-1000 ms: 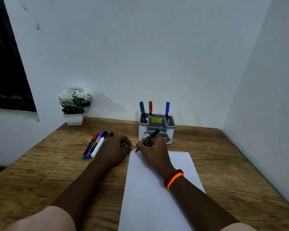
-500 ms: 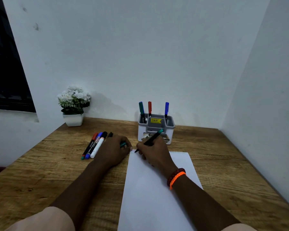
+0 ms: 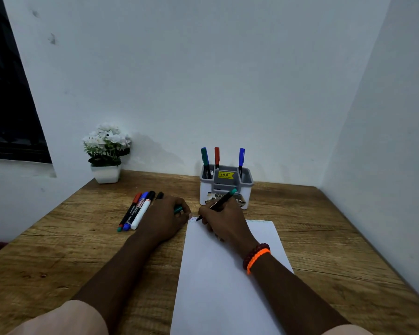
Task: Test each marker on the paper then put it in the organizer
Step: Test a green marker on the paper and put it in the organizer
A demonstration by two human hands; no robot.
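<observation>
- My right hand (image 3: pixel 224 220) holds a thin black marker with a green end (image 3: pixel 218 203) in a writing grip; the tip is at the top left corner of the paper (image 3: pixel 228 274), touching it or just above, I cannot tell which.
- My left hand (image 3: pixel 163 217) rests on the table (image 3: pixel 58 250) just beside the paper's left edge, closed around a small green piece (image 3: pixel 178 209), I think the cap.
- To do this step well, I should press lightly, draw one short line next to the faint scribbles along the top edge, and hold the sheet with my left fingers so it does not slide.
- Then I should close the cap fully before I put the marker away.
- Left of my hand, more markers (image 3: pixel 137 211) lie together on the table, not yet tested.
- The organizer (image 3: pixel 226 189) stands just behind the paper, with three markers upright in it, green, red and blue.
</observation>
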